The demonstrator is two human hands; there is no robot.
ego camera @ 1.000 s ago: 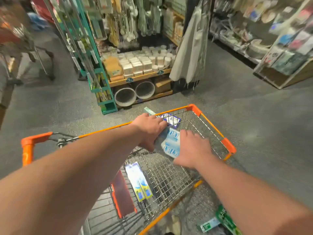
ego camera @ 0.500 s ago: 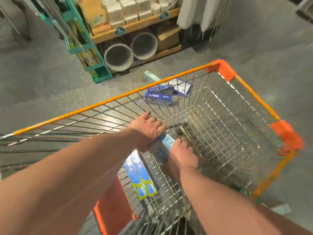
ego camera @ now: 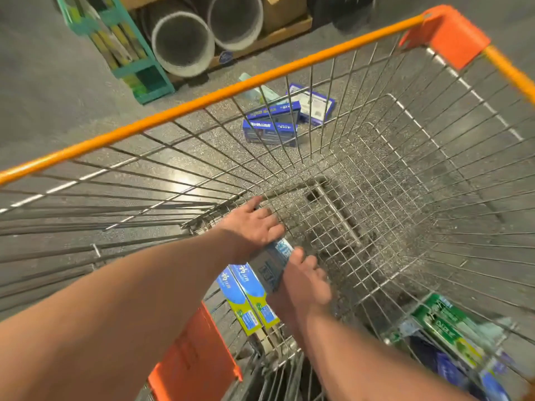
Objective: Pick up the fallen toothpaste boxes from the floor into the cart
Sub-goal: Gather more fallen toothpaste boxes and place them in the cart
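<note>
Blue-white toothpaste box [ego camera: 273, 266], low in wire cart [ego camera: 202, 102], long axis pointing forward. Left grip [ego camera: 254, 224] splayed flat on its far end; right grip [ego camera: 304, 282] alongside, closure unclear. Blue boxes [ego camera: 272, 125] on floor beyond, nearer left grip.

The left hand [ego camera: 252, 227] and right hand [ego camera: 304, 282] cover most of the toothpaste box [ego camera: 275, 261] between their fingers [ego camera: 273, 219]; its print blurs unreadably.

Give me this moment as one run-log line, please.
step: placing | left hand rests on toothpaste boxes | right hand grips them, low in cart | blue boxes on floor
</note>
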